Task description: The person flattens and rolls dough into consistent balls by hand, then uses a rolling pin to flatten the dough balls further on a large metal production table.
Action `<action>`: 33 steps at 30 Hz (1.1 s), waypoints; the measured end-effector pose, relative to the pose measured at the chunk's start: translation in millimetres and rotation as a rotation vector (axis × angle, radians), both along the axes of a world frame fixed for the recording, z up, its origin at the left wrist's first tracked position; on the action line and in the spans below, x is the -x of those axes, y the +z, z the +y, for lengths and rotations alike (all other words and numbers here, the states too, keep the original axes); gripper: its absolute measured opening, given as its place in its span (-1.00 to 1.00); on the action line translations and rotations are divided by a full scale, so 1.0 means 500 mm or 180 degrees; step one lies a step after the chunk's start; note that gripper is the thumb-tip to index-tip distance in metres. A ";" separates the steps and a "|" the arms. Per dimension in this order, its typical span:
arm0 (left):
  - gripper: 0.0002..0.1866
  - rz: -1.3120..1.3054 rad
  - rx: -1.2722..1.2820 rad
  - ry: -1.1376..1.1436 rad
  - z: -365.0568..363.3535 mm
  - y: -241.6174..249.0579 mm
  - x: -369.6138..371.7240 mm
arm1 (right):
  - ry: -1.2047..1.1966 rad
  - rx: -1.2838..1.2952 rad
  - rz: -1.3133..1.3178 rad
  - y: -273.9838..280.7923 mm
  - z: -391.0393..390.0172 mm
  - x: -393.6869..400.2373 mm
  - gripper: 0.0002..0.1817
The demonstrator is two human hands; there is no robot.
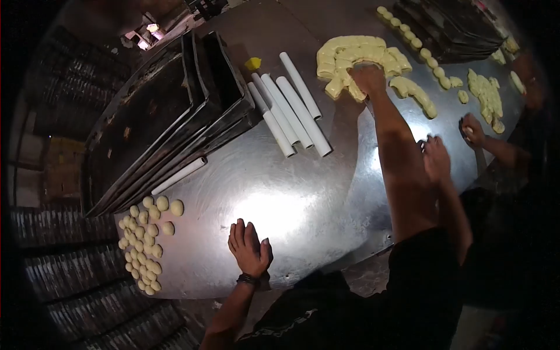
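My left hand (248, 248), with a dark bracelet at the wrist, is palm down at the near part of the metal table (297, 227), fingers extended and thumb apart, holding nothing visible. Stretched to the far side, my right hand (367, 80) has its fingers curled on the inner edge of a curved mass of pale cut dough (350, 51); its fingertips are partly hidden. A smaller dough strip (414, 94) lies to the right of that hand. Several round dough balls (140, 245) are grouped at the table's left end.
Several white tubes (294, 111) lie mid-table beside stacked dark trays (157, 116); another tube (179, 175) is below them. At right are a co-worker's hands (436, 158) (473, 129), a dough slab (485, 96), a row of balls (416, 42) and more trays (449, 29).
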State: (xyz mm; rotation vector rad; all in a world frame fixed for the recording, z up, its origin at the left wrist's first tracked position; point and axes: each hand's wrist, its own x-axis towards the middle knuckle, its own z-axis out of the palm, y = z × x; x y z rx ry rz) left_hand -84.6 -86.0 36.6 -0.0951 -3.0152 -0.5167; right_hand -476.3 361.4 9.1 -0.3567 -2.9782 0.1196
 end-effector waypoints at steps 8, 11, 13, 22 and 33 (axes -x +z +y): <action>-0.42 0.0192 -0.0215 0.0113 -0.010 -0.010 -0.014 | 0.0083 0.2039 0.0506 -0.054 -0.006 0.047 -0.36; -0.45 0.0271 -0.0285 0.0132 -0.017 -0.010 -0.019 | 0.0042 0.5523 -0.1284 -0.054 0.085 -0.034 -0.55; -0.47 0.0286 -0.0352 0.0147 -0.016 -0.005 -0.019 | -0.0651 0.6117 -0.1288 0.022 0.086 -0.166 -0.60; -0.63 0.0554 -0.2371 0.0123 0.041 -0.002 0.005 | -0.0234 0.5959 -0.0076 0.125 -0.061 -0.732 -0.67; -0.73 -0.0705 -0.4071 0.0079 0.051 0.058 -0.040 | -0.1393 0.7133 0.0554 0.171 -0.522 -0.858 -0.76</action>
